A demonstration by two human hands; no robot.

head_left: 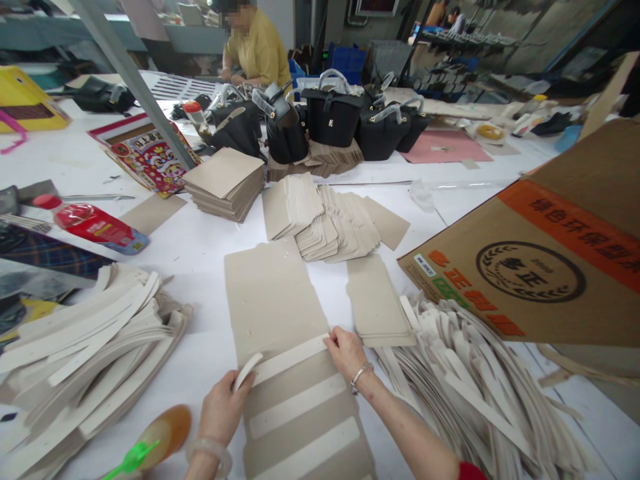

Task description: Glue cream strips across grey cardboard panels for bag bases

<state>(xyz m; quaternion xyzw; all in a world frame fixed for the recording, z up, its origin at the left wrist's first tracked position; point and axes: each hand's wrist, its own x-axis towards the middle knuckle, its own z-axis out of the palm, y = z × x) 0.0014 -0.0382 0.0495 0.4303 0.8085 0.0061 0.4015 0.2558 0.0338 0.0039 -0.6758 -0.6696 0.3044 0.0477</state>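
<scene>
A grey-beige board (273,300) lies in front of me, with pale strips lying across its nearer part. My right hand (345,353) pinches the right end of a pale strip (293,357) that crosses the board. Near that strip's left end, my left hand (225,403) is closed around a short curled pale piece (247,372); whether it joins the strip I cannot tell. Two more strips (300,405) lie nearer to me, roughly parallel. A smaller stack of boards (377,300) sits just right of the large board.
Bundles of strips lie at left (100,360) and right (475,387). A bottle with a green nozzle (167,430) is beside my left wrist. A cardboard box (550,260) stands at right. Behind are board stacks (227,180), black bags (333,117) and a person in yellow (263,47).
</scene>
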